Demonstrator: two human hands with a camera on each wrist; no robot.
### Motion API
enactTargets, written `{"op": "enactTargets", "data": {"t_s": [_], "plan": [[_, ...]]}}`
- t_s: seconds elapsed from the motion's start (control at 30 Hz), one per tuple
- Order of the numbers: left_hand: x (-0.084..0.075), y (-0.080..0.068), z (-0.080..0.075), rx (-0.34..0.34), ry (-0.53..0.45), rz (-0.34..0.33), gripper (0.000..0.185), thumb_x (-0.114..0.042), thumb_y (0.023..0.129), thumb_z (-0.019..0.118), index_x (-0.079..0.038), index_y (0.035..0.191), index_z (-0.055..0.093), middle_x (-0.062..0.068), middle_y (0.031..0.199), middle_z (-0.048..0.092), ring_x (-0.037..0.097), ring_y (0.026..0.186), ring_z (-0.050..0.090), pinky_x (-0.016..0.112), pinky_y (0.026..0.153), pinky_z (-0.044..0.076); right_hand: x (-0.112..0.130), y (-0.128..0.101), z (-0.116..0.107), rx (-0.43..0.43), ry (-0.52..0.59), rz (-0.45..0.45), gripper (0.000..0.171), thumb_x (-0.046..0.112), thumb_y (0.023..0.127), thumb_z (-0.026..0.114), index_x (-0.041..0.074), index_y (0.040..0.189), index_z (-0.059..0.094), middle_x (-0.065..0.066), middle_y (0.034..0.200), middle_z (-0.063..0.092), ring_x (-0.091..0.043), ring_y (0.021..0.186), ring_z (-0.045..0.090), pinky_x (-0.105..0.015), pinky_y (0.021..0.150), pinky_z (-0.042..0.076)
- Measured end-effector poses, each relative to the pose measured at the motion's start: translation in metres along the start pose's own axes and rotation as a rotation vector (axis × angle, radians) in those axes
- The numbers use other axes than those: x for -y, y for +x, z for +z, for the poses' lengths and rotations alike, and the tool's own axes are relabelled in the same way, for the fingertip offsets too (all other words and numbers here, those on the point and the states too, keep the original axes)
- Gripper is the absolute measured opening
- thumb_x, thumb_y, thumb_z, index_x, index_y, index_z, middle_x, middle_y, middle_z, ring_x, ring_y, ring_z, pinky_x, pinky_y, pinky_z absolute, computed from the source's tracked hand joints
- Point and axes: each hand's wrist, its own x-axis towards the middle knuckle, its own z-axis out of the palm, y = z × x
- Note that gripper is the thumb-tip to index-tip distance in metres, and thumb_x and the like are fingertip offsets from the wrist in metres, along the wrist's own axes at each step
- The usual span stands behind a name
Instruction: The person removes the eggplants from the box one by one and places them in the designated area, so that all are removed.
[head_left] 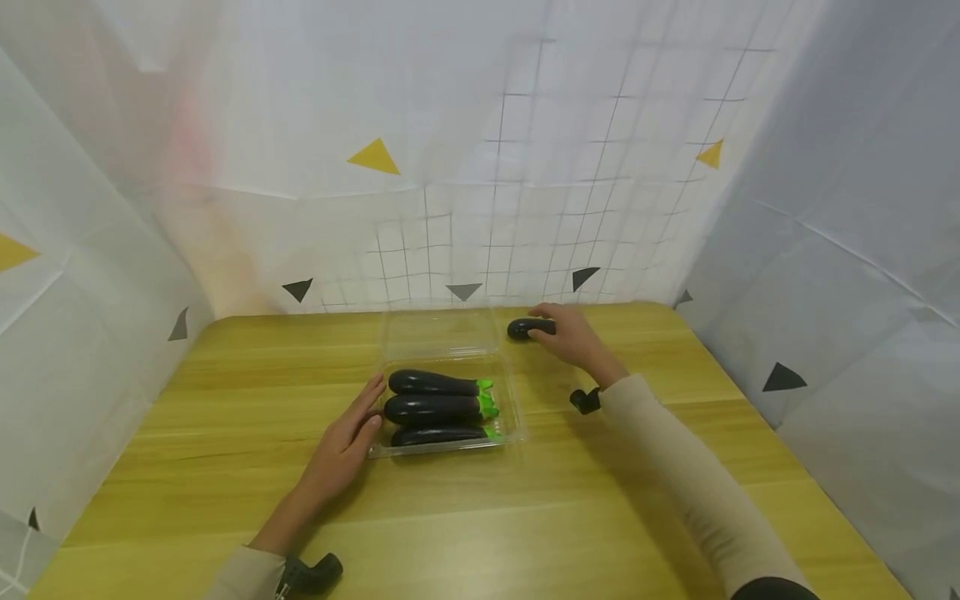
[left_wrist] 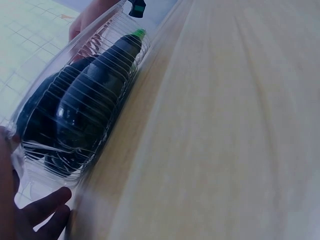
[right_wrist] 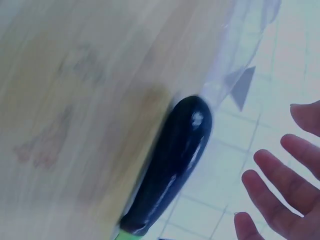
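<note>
The left arm reaches forward over the worktop [head_left: 225, 467], its forearm angled toward the middle. The left hand [head_left: 347, 440] lies flat with straight, relaxed fingers resting against the left end of a clear plastic clamshell box [head_left: 510, 417]; the left wrist view shows its fingertips [left_wrist: 47, 205] at the box's ribbed corner [left_wrist: 45, 165]. Three dark eggplants [head_left: 433, 408] lie side by side inside, green stems pointing right, and the box lid [head_left: 438, 332] stands open behind them.

The right arm, in a beige sleeve [head_left: 675, 467], stretches farther toward the back edge. The right hand [head_left: 573, 333] hovers over a fourth eggplant [head_left: 525, 328] lying just right of the lid. In the right wrist view its fingers [right_wrist: 280, 187] are spread apart and straight, beside that eggplant [right_wrist: 172, 165], gripping nothing.
</note>
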Motion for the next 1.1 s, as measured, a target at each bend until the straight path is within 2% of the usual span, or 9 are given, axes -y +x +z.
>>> {"op": "enactTargets", "data": {"t_s": [0.13, 0.33, 0.5, 0.63, 0.8, 0.93, 1.1], "plan": [[0.006, 0.000, 0.001, 0.006, 0.023, 0.012, 0.048, 0.006, 0.107, 0.049, 0.009, 0.154, 0.041, 0.028, 0.161, 0.034, 0.044, 0.126, 0.059, 0.016, 0.104, 0.039, 0.012, -0.004, 0.001, -0.066, 0.037, -0.031, 0.031, 0.009, 0.098, 0.072, -0.003, 0.126, 0.070, -0.021, 0.126, 0.069, -0.041, 0.121, 0.061, -0.057, 0.103, 0.046], [-0.001, 0.000, -0.001, 0.004, -0.013, -0.008, 0.049, 0.006, 0.106, 0.051, 0.008, 0.154, 0.043, 0.026, 0.162, 0.034, 0.044, 0.128, 0.057, 0.014, 0.104, 0.038, 0.034, -0.011, 0.003, -0.133, 0.149, -0.043, 0.025, 0.011, 0.099, 0.072, 0.000, 0.121, 0.073, -0.021, 0.119, 0.072, -0.039, 0.109, 0.067, -0.059, 0.094, 0.051], [0.000, 0.000, -0.001, 0.008, -0.018, -0.019, 0.049, 0.007, 0.106, 0.051, 0.007, 0.154, 0.042, 0.024, 0.162, 0.034, 0.043, 0.128, 0.057, 0.015, 0.104, 0.038, 0.055, -0.017, 0.004, -0.129, 0.256, -0.007, 0.022, 0.012, 0.100, 0.071, 0.003, 0.121, 0.073, -0.018, 0.117, 0.072, -0.032, 0.101, 0.070, -0.053, 0.089, 0.055], [0.000, 0.000, -0.001, 0.012, -0.018, -0.023, 0.049, 0.006, 0.106, 0.051, 0.006, 0.154, 0.043, 0.024, 0.163, 0.033, 0.042, 0.128, 0.057, 0.016, 0.104, 0.038, 0.068, -0.021, 0.007, -0.116, 0.318, 0.010, 0.022, 0.012, 0.101, 0.071, 0.005, 0.121, 0.073, -0.013, 0.118, 0.072, -0.028, 0.107, 0.067, -0.050, 0.097, 0.053], [0.000, 0.000, -0.001, 0.013, -0.010, -0.025, 0.048, 0.004, 0.107, 0.051, 0.006, 0.154, 0.043, 0.023, 0.163, 0.034, 0.042, 0.128, 0.057, 0.015, 0.105, 0.038, 0.079, -0.022, 0.015, -0.104, 0.341, -0.013, 0.022, 0.012, 0.102, 0.069, 0.003, 0.121, 0.074, -0.011, 0.119, 0.072, -0.029, 0.110, 0.065, -0.055, 0.099, 0.050], [0.000, 0.000, -0.001, 0.011, -0.004, -0.028, 0.048, 0.004, 0.107, 0.051, 0.006, 0.154, 0.043, 0.023, 0.163, 0.034, 0.041, 0.129, 0.057, 0.015, 0.105, 0.037, 0.086, -0.024, 0.019, -0.087, 0.326, -0.035, 0.023, 0.017, 0.102, 0.069, 0.005, 0.121, 0.074, -0.007, 0.120, 0.072, -0.029, 0.114, 0.065, -0.051, 0.100, 0.050], [0.001, -0.001, 0.000, 0.009, -0.003, -0.031, 0.048, 0.003, 0.107, 0.051, 0.005, 0.155, 0.043, 0.022, 0.163, 0.034, 0.041, 0.129, 0.057, 0.015, 0.105, 0.036, 0.095, -0.025, 0.021, -0.072, 0.336, -0.043, 0.025, 0.020, 0.102, 0.070, 0.005, 0.122, 0.073, -0.005, 0.121, 0.072, -0.028, 0.116, 0.064, -0.055, 0.102, 0.048]]}}
